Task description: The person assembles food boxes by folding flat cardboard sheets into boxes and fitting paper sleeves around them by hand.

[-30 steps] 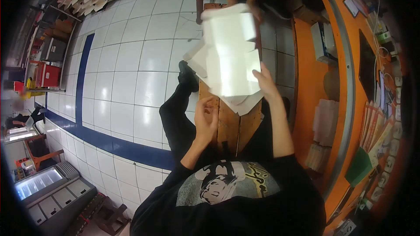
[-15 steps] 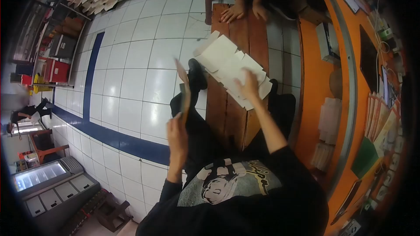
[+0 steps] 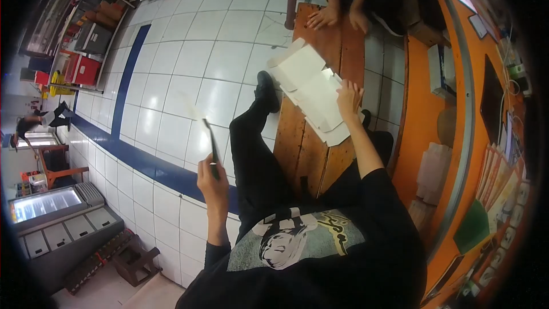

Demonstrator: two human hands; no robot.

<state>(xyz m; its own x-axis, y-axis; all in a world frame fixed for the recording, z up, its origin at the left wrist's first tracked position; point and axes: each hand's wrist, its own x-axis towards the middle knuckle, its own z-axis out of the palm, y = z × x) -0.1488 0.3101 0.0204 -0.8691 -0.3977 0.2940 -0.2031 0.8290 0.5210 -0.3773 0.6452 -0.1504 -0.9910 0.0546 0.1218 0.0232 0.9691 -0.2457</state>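
The wooden tabletop carries the white cardboard, which lies flat with its flaps spread, so folding appears undone, though how much else is left cannot be told. The right hand rests at the cardboard's right edge, and whether its fingers pinch or merely press is unclear; out beyond the tabletop's left side, the left hand has its fingers wrapped round a slim dark-handled tool, well apart from the cardboard.
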